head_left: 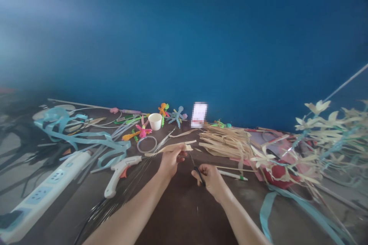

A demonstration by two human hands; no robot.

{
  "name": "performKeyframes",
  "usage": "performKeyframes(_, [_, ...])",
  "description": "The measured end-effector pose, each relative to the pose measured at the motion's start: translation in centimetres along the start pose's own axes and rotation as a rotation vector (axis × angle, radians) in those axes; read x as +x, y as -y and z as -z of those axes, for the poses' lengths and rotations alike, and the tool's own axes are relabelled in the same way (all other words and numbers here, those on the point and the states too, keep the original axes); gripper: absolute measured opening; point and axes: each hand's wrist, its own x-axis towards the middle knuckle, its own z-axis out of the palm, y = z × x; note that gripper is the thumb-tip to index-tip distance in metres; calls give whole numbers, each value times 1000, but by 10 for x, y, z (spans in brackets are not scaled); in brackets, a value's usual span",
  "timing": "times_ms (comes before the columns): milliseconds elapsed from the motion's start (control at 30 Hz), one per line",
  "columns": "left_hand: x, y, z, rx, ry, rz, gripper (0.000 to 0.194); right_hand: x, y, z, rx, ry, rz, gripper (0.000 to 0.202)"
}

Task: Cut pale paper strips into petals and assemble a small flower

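Observation:
My left hand (171,159) is closed on a pale beige strip (163,148), whose long end reaches out to the left and whose short end shows past the fingertips. Just right of it, my right hand (209,178) grips dark-handled scissors (199,172). The blades point up and left, with their tips near the short end of the strip; whether they touch it I cannot tell. A bundle of similar beige strips (224,141) lies beyond my right hand. Thin metal wires (143,164) lie beside my left hand.
A white glue gun (116,176) and a white power strip (47,195) lie at the left, near blue ribbon (94,139). A white cup (155,121), a clear ring (147,144) and a blurred upright phone-like panel (199,114) are farther back. Pale artificial flowers (316,122) rise at the right.

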Motion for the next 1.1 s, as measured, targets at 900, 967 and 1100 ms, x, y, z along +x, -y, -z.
performKeyframes(900, [-43, -32, -15, 539, 105, -478, 13, 7, -7, 9, 1, -61, 20, 35])
performKeyframes(967, [-39, -40, -14, 508, 11, -539, 25, 6, -7, 9, -22, -44, 27, 34])
performKeyframes(1100, [-17, -36, -6, 577, -48, -509, 18, 5, -5, 9, -48, -29, 41, 35])
